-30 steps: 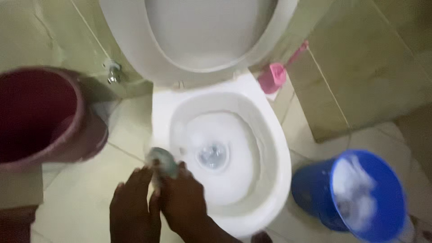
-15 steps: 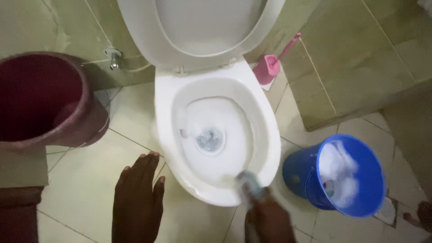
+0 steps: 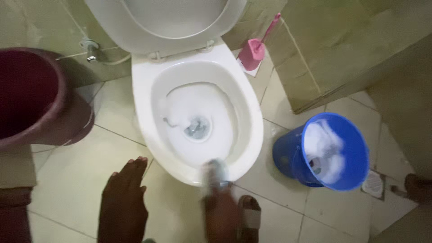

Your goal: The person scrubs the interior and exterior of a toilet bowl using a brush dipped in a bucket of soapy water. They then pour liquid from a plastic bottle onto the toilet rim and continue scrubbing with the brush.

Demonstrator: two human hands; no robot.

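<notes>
View from above onto a white toilet [image 3: 148, 96] with its seat and lid raised, standing on a pale tiled floor [image 3: 72, 166]. The bowl holds foamy white water around the drain.

The right hand [image 3: 220, 211] is at the front edge of the toilet rim, its grip wrapped around a grey-green cloth or sponge [image 3: 215, 173] that is pressed against the front lip of the bowl. The cloth is blurred, so its exact kind cannot be told. Just beside this hand, on the floor toward the lower edge of the view, a foot in a sandal [image 3: 249, 218] shows.

The left hand [image 3: 123, 198] is held flat over the floor tiles to the left of the toilet's front, fingers spread and pointing toward the bowl, gripping nothing. Whether it touches the floor cannot be told.

To the left of the toilet, against the wall, stands a large dark red bucket [image 3: 67, 114]. A metal water valve [image 3: 92, 49] sits on the wall between that bucket and the toilet. To the right of the toilet base, near the wall corner, a pink toilet brush [image 3: 254, 47] stands in its pink holder. On the floor to the right of the bowl a blue bucket [image 3: 288, 155], tilted toward the viewer, holds white suds. A small floor drain [image 3: 372, 183] lies just beside it on its right.
</notes>
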